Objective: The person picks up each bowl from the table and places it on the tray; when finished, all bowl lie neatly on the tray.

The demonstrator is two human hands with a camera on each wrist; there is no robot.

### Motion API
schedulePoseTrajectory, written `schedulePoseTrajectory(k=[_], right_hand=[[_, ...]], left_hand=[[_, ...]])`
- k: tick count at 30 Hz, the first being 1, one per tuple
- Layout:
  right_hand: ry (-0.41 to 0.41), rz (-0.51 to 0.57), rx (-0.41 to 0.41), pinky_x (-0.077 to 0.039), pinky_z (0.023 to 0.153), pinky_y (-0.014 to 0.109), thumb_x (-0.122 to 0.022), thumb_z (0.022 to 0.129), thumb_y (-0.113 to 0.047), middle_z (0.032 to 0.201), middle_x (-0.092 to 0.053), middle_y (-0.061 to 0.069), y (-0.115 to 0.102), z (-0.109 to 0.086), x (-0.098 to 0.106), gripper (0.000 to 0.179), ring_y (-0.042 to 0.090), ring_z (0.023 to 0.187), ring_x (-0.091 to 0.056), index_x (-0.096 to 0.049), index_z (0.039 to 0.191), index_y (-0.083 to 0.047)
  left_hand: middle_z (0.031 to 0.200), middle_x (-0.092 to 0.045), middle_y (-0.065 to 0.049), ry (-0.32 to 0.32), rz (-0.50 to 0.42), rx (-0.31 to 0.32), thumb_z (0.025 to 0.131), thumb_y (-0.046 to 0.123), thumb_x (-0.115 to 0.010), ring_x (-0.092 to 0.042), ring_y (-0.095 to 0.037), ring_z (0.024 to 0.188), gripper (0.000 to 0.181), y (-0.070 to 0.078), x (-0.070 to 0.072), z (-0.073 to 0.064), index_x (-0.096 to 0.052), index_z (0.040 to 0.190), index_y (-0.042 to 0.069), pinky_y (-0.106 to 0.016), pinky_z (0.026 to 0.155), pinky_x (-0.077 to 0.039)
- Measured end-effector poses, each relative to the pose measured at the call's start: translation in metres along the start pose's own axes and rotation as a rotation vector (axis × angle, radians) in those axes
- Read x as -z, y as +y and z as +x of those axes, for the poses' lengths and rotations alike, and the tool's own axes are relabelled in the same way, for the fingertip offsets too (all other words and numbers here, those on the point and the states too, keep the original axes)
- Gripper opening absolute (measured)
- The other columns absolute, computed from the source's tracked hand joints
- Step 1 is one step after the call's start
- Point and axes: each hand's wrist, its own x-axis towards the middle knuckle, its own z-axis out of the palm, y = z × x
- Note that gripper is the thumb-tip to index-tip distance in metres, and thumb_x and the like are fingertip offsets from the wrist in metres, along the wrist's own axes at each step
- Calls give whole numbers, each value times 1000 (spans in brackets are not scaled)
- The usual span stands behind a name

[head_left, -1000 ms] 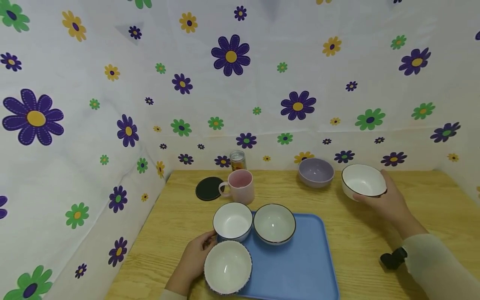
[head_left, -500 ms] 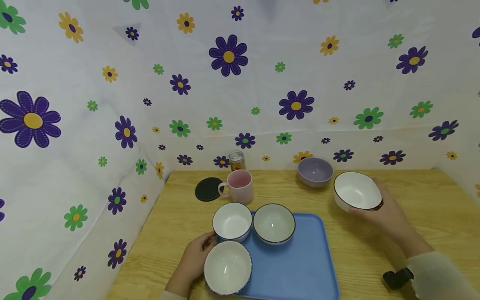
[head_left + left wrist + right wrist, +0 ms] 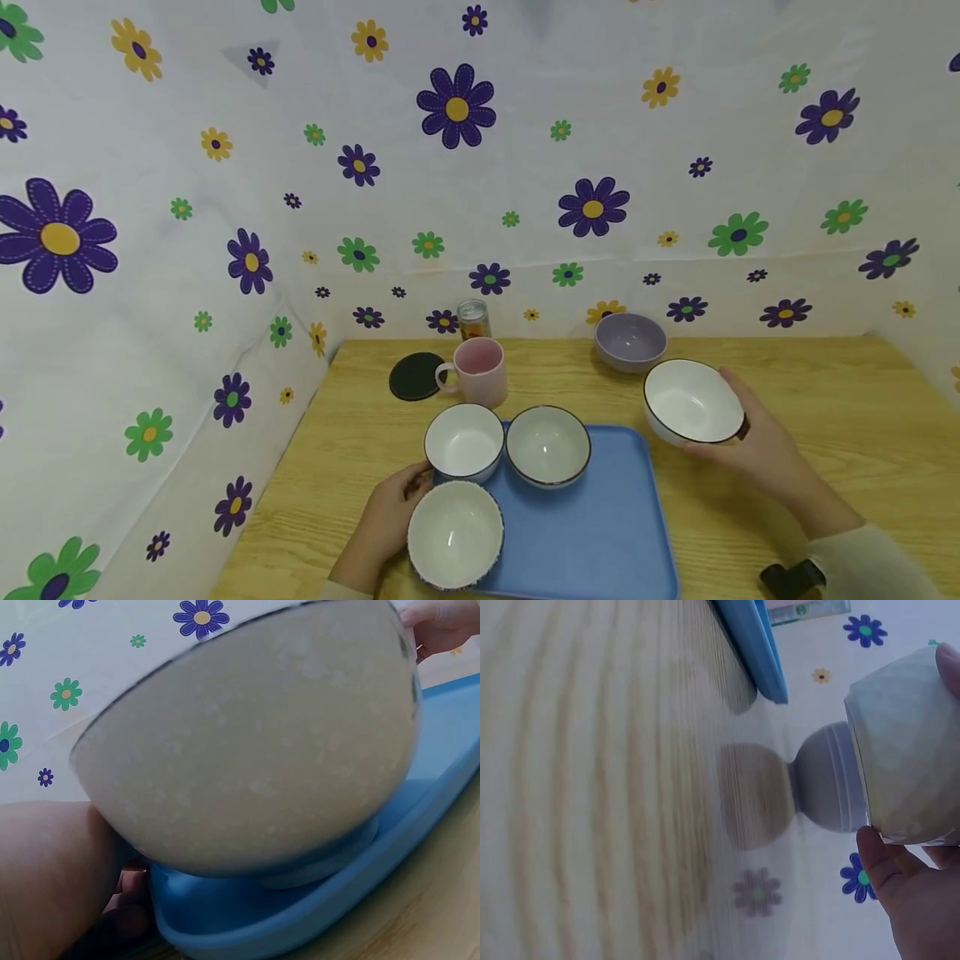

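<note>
My right hand (image 3: 765, 454) grips a white bowl (image 3: 693, 402) with a dark rim by its right side, thumb near the front. This bowl is held tilted above the table, right of the blue tray (image 3: 585, 542); its faceted outside (image 3: 911, 750) shows in the right wrist view. My left hand (image 3: 390, 508) holds the tray's left edge, its fingertips partly hidden by bowls. On the tray stand a white bowl (image 3: 465, 446) at the back left, a dark-rimmed bowl (image 3: 549, 447) beside it, and a speckle-rimmed bowl (image 3: 456, 535) at the front left.
Behind the tray stand a pink mug (image 3: 483, 379), a black round coaster (image 3: 416, 377) and a can (image 3: 473, 319). A purple bowl (image 3: 631, 342) sits near the back wall. Flowered sheeting (image 3: 525, 175) encloses the wooden table (image 3: 847, 400) at back and sides.
My right hand has brought the white bowl leftward and nearer, toward the tray's back right corner. My left hand has stayed in place, and the bowls on the tray have not moved.
</note>
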Motion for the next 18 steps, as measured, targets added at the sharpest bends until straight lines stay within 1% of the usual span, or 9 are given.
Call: schedulePoseTrajectory(k=[1,2,4,6,8,10,14,15,18], right_hand=[[-4,4,17,-31,86,0,-88,79,-18,159,-22,30,-2,-2,-1,120,50,133,-38,-3,163,-10],[-9,9,32,-33,86,0,-89,78,-16,158,-23,30,-3,-5,-3,119,43,132,-42,-5,163,-11],[-17,21,58,-34,87,1,-89,76,-13,157,-26,29,-7,-9,-7,119,24,130,-47,-8,162,-10],[-30,51,86,-36,88,2,-90,74,-9,156,-28,29,-12,-13,-11,119,3,123,-47,-10,162,-9],[-52,75,111,-36,90,3,-90,72,-7,156,-29,27,-16,-16,-15,119,-12,117,-41,-12,162,-8],[-78,83,136,-36,91,3,-92,71,-8,157,-29,26,-21,-20,-19,120,-17,118,-38,-14,162,-10],[-137,94,179,-37,94,5,-92,70,-8,158,-28,26,-27,-29,-26,120,-16,123,-37,-17,162,-16],[-150,93,187,-38,94,6,-93,69,-8,158,-28,26,-29,-31,-28,120,-16,124,-37,-17,162,-15],[-190,142,225,-41,95,10,-92,67,-2,159,-32,9,-31,-36,-33,121,-12,125,-42,-19,162,-13]], left_hand=[[98,-65,-1,0,2,-2,99,21,-63,-58,-15,89,37,0,0,0,-64,133,7,-35,78,-50],[98,-65,-1,0,3,-4,99,21,-63,-58,-15,88,36,0,-1,0,-64,133,7,-35,78,-49],[98,-65,0,2,9,-1,100,21,-63,-58,-15,88,36,-1,-1,0,-64,133,8,-34,78,-49],[98,-65,1,3,18,-3,100,22,-63,-58,-14,88,37,-2,-1,1,-64,134,8,-33,77,-49],[99,-66,1,4,21,2,100,22,-63,-58,-14,89,37,-2,-1,1,-64,134,8,-33,78,-49],[99,-66,1,4,26,-2,100,22,-63,-58,-14,89,37,-3,-1,1,-64,134,8,-33,77,-49],[98,-65,1,3,23,6,100,22,-63,-57,-15,89,37,-2,0,1,-64,134,8,-33,76,-49],[98,-65,0,2,22,8,100,22,-63,-57,-15,88,37,-2,0,1,-64,134,8,-33,76,-49],[97,-65,1,3,19,14,100,21,-63,-57,-15,86,36,-3,-1,2,-64,134,9,-33,75,-49]])
